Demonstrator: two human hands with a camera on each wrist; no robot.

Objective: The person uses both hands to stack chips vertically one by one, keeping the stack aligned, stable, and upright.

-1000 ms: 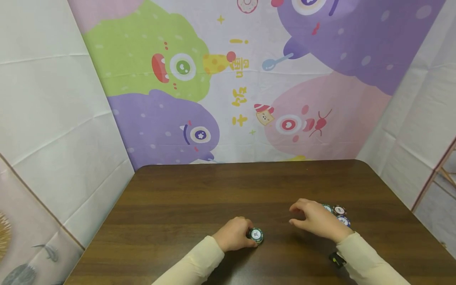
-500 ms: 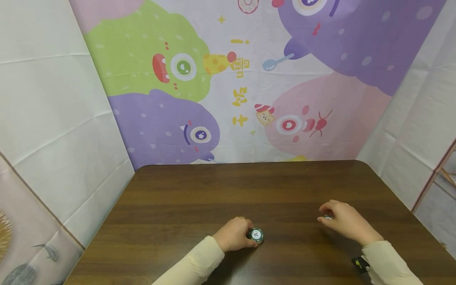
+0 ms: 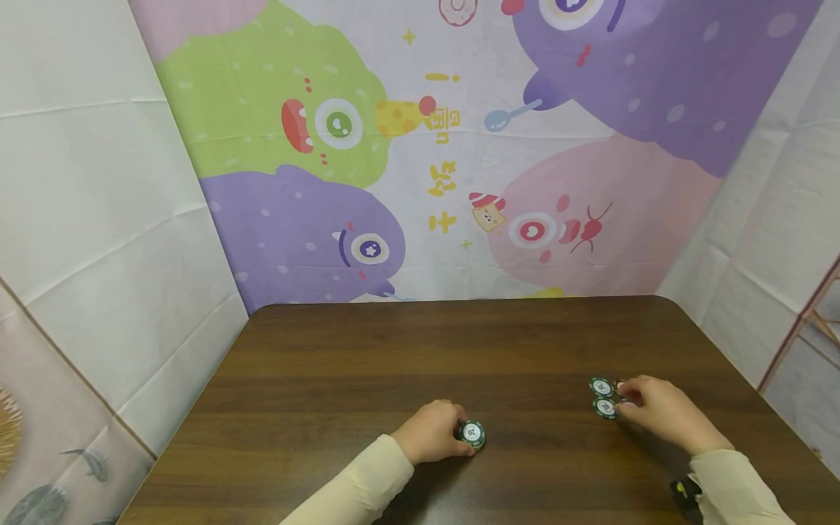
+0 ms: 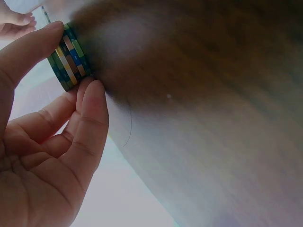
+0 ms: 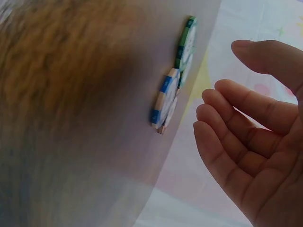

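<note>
From my head I look forward and down, from farthest off, across the bench (image 3: pixel 367 350) to the backdrop (image 3: pixel 446 277), over my left hand (image 3: pixel 429 432) and right hand (image 3: pixel 666 413). Each wrist view sits close, on the palm side, the bench steeply tilted. Left wrist and head share the stack (image 4: pixel 69 59); right wrist and head, the chips (image 5: pixel 165 100).

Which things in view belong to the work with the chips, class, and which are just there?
Seem part of the job:
chip stack, pinched by the left hand
two green-edged chips and a blue-edged chip, near the right hand
table, the work surface

Just there:
cartoon backdrop
pale side sheets
</note>
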